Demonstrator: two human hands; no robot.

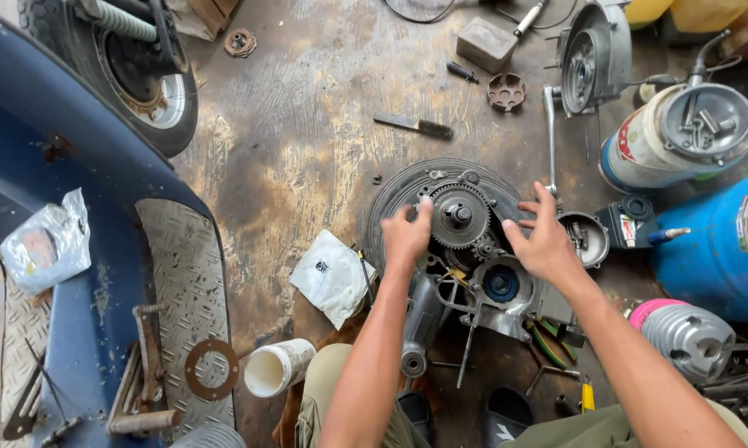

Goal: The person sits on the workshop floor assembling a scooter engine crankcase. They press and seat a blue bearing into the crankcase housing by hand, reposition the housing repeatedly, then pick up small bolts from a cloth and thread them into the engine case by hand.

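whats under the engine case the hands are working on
A dark round disc lies under the engine case, its ribbed rim showing at the upper left. The left hand and right hand flank the toothed gear on top. The case hides the disc's middle and the floor beneath.

A greasy grey engine case [473, 282] lies open-side up on the floor, its toothed clutch gear [459, 216] exposed on top.

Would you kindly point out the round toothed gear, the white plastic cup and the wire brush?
round toothed gear [459, 216], head view, its hub.
white plastic cup [268, 373], head view, its open mouth.
wire brush [413, 125], head view, mid-handle.
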